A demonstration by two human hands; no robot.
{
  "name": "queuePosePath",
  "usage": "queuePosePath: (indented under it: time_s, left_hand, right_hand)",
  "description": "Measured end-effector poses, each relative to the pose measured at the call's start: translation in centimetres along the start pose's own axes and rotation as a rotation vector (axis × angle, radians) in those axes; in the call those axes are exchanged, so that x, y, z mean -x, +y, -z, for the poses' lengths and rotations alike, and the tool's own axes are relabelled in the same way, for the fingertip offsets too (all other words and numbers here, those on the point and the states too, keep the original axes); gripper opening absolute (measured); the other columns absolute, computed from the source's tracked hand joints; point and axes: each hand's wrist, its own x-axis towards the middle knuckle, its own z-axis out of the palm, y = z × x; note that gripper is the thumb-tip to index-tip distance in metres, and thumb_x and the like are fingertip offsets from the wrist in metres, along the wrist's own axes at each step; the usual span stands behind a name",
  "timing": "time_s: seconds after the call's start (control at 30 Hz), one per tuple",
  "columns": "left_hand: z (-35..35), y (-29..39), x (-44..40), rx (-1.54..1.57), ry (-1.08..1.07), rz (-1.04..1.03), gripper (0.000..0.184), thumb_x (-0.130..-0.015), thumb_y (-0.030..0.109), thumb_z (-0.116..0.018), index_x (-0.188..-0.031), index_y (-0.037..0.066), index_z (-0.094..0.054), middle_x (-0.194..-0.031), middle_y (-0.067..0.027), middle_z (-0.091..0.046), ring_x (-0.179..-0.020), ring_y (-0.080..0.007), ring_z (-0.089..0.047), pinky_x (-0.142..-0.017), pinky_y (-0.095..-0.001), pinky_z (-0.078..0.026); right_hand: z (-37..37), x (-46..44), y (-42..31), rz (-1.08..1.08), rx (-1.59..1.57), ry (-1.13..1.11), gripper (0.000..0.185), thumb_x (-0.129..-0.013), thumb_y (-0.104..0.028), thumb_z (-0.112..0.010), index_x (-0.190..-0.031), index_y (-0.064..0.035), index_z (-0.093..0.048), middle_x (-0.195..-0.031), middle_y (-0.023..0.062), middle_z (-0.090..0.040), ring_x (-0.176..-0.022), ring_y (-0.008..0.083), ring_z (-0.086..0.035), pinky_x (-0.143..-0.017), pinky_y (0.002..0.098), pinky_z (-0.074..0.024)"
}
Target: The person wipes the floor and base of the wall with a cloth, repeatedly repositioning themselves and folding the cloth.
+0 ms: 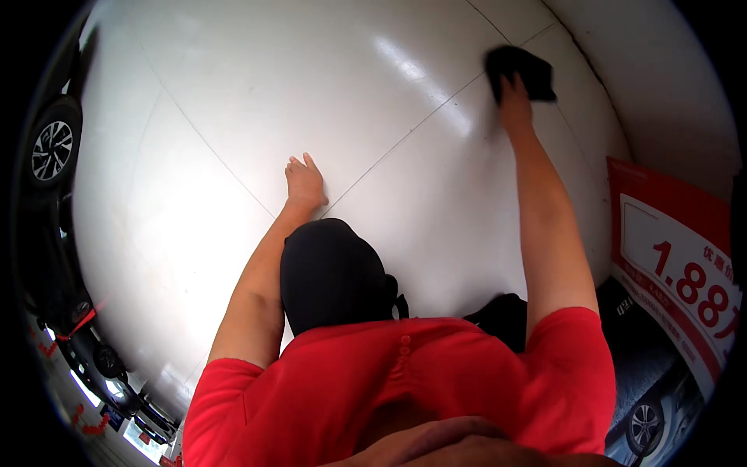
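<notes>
— While the outer edge is kept by the soft black cloth [540, 71], where exactly is it lying?

— On the glossy, pale-tiled floor [257, 93], it seems, near the foot of the plain whitish wall [661, 86]. It is slightly blurred.

— And the grip?

— The cloth is held under the bare right hand [515, 109], with fingers laid over it and partly lost in the dark fabric; how tightly it is pressed cannot be judged. By the bare left hand [305, 183] nothing is held: its fingers are spread, and the floor appears to be touched by it, well apart from the cloth.

— How much has been done?

— The work with the cloth is judged to be under way. What part of the floor has been covered, and what is left, is not shown by any visible mark.

— Can a count be given?

— One cloth, two hands, one floor and one wall are seen. One black-clad rounded knee [334, 268] is shown beside the left forearm, below one bright red short-sleeved shirt [436, 373]. At the right, one red-and-white printed price placard [689, 233] is seen; at the far left, two dark-tyred car wheels [52, 150] can be made out.
</notes>
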Motion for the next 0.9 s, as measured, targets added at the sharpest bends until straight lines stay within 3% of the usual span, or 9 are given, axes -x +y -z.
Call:
queuePosePath:
  time_s: [0.03, 0.17, 0.37, 0.43, 0.57, 0.67, 0.73, 0.8, 0.9]
  left_hand:
    - [0.0, 0.1, 0.0, -0.012, 0.005, 0.006, 0.119, -0.067, 0.038, -0.084, -0.151, -0.012, -0.015, -0.147, -0.042, -0.029, -0.136, -0.048, -0.038, -0.115, -0.0482, -0.03]
    - [-0.7, 0.2, 0.1, -0.01, 0.022, -0.005, 0.126, -0.062, 0.041, -0.089, -0.15, -0.012, -0.015, -0.146, -0.042, -0.031, -0.136, -0.047, -0.04, -0.113, -0.0468, -0.034]
    - [-0.7, 0.4, -0.6, -0.039, 0.082, 0.019, 0.113, -0.069, 0.034, -0.082, -0.149, -0.014, -0.017, -0.143, -0.0433, -0.034, -0.131, -0.0457, -0.043, -0.111, -0.0471, -0.035]
    - [0.7, 0.4, 0.2, -0.017, 0.045, 0.004, 0.113, -0.069, 0.034, -0.081, -0.148, -0.014, -0.018, -0.143, -0.0433, -0.034, -0.132, -0.0455, -0.043, -0.111, -0.047, -0.035]
    - [0.4, 0.1, 0.2, -0.012, 0.065, -0.028, 0.112, -0.07, 0.036, -0.08, -0.148, -0.015, -0.018, -0.143, -0.0434, -0.034, -0.135, -0.0458, -0.04, -0.111, -0.0455, -0.034]
    - [0.9, 0.7, 0.1, -0.03, 0.031, 0.009, 0.115, -0.069, 0.039, -0.081, -0.148, -0.016, -0.018, -0.142, -0.0436, -0.035, -0.136, -0.0459, -0.039, -0.111, -0.044, -0.035]
    - [1.0, 1.0, -0.1, -0.037, 0.013, 0.018, 0.116, -0.068, 0.04, -0.082, -0.147, -0.016, -0.018, -0.142, -0.0435, -0.035, -0.136, -0.0457, -0.04, -0.111, -0.0436, -0.036]
    - [0.9, 0.9, -0.5, -0.044, 0.001, 0.027, 0.118, -0.067, 0.042, -0.082, -0.147, -0.017, -0.018, -0.141, -0.0434, -0.036, -0.136, -0.0455, -0.04, -0.11, -0.0431, -0.036]
    - [1.0, 0.9, -0.7, -0.049, -0.002, 0.02, 0.118, -0.067, 0.044, -0.082, -0.147, -0.017, -0.019, -0.141, -0.0432, -0.037, -0.135, -0.0452, -0.041, -0.11, -0.0436, -0.037]
  right_hand:
    - [0.5, 3.0, 2.4, -0.1, 0.048, -0.02, 0.067, -0.085, -0.003, -0.062, -0.148, -0.0148, -0.041, -0.156, 0.0182, -0.031, -0.14, 0.0355, -0.037, -0.112, 0.0409, -0.0394]
    - [0.4, 16.1, 12.5, -0.37, 0.138, -0.109, 0.072, -0.086, -0.002, -0.062, -0.152, -0.011, -0.033, -0.158, 0.0238, -0.022, -0.137, 0.041, -0.04, -0.111, 0.0412, -0.0417]
    - [4.2, 25.0, 17.0, -0.775, 0.193, -0.315, 0.064, -0.089, -0.011, -0.063, -0.147, -0.002, -0.039, -0.147, 0.026, -0.036, -0.122, 0.0498, -0.048, -0.108, 0.0467, -0.043]
    - [5.7, 24.0, 13.4, -0.538, -0.066, 0.122, 0.057, -0.086, -0.013, -0.063, -0.139, -0.0008, -0.048, -0.132, 0.0267, -0.049, -0.117, 0.0465, -0.051, -0.105, 0.0476, -0.0429]
    - [5.0, 21.9, 2.0, -0.255, -0.316, 0.29, 0.055, -0.073, -0.014, -0.065, -0.126, -0.001, -0.056, -0.121, 0.0221, -0.058, -0.113, 0.0397, -0.052, -0.102, 0.0462, -0.0417]
    - [5.1, 23.1, -8.4, -0.064, -0.554, 0.137, 0.076, -0.068, -0.012, -0.068, -0.139, -0.0052, -0.045, -0.131, 0.0157, -0.053, -0.122, 0.033, -0.048, -0.103, 0.0469, -0.0353]
    - [4.4, 23.7, -13.3, 0.102, -0.479, -0.03, 0.092, -0.068, -0.027, -0.076, -0.15, -0.0171, -0.035, -0.151, 0.0134, -0.035, -0.14, 0.0348, -0.031, -0.111, 0.0586, -0.0214]
    - [3.0, 22.8, -16.3, 0.196, -0.334, -0.154, 0.092, -0.072, -0.031, -0.079, -0.152, -0.0196, -0.034, -0.16, 0.0133, -0.022, -0.147, 0.0362, -0.018, -0.115, 0.0599, -0.0156]
    - [0.1, 19.8, -17.4, 0.227, -0.181, -0.147, 0.077, -0.079, -0.026, -0.073, -0.149, -0.0205, -0.041, -0.161, 0.0106, -0.022, -0.148, 0.0362, -0.019, -0.115, 0.0634, -0.0164]
